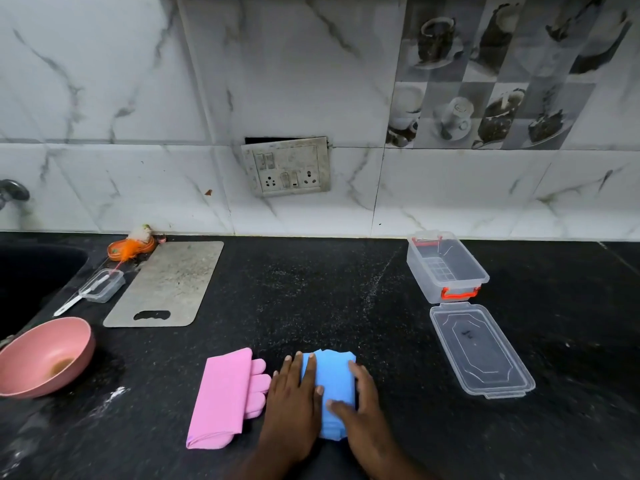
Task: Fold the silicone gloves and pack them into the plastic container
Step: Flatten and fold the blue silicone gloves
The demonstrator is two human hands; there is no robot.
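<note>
A folded blue glove (334,379) lies on the black counter near the front edge. My left hand (294,400) presses flat on its left side with straight fingers. My right hand (360,407) lies on its right side, thumb across the top. A folded pink glove (221,396) rests just left of my left hand, its fingers sticking out to the right. The clear plastic container (446,268) with orange clips stands open at the back right. Its clear lid (481,351) lies flat in front of it.
A pink bowl (45,356) sits at the left edge beside a dark sink (31,271). A grey cutting board (166,285), a small clear box (104,285) with a white tool, and an orange dish (130,247) lie at the back left. A socket plate (287,166) hangs on the tiled wall.
</note>
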